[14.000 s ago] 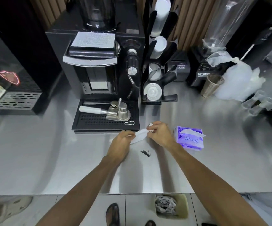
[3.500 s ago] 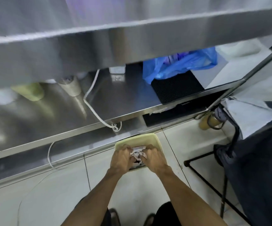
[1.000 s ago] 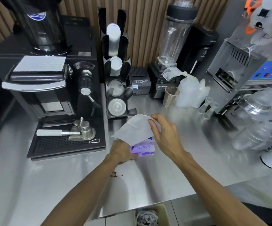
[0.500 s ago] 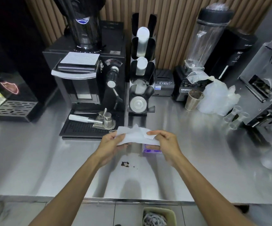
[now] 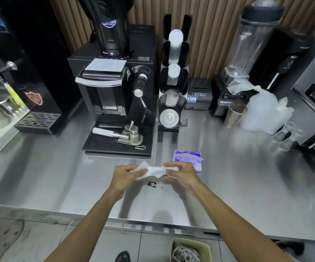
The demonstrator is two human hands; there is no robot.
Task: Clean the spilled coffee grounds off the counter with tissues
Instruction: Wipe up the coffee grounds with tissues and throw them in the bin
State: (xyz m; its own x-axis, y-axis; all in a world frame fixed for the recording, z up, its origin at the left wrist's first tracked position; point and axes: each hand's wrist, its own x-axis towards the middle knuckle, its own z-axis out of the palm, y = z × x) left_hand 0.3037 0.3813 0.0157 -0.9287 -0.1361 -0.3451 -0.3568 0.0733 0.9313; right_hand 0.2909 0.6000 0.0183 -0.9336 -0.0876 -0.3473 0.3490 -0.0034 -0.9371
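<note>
Now fresh tissue [image 5: 153, 170], spread wide moment ago, bunches narrower between left hand [image 5: 123, 176] and right hand [image 5: 179, 173], both pinching its ends, hovering just above coffee grounds [image 5: 152, 184] on tabletop [image 5: 58, 176], near tissue pack [image 5: 187, 157]; grounds remain, so wiping pass seems next

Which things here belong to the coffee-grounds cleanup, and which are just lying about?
In the job: tissue, gripped by left hand and right hand; coffee grounds on the counter; purple tissue pack; waste bin on the floor.

Lying about: coffee machine, portafilter, cup dispenser, blender, metal cup, plastic bag.
</note>
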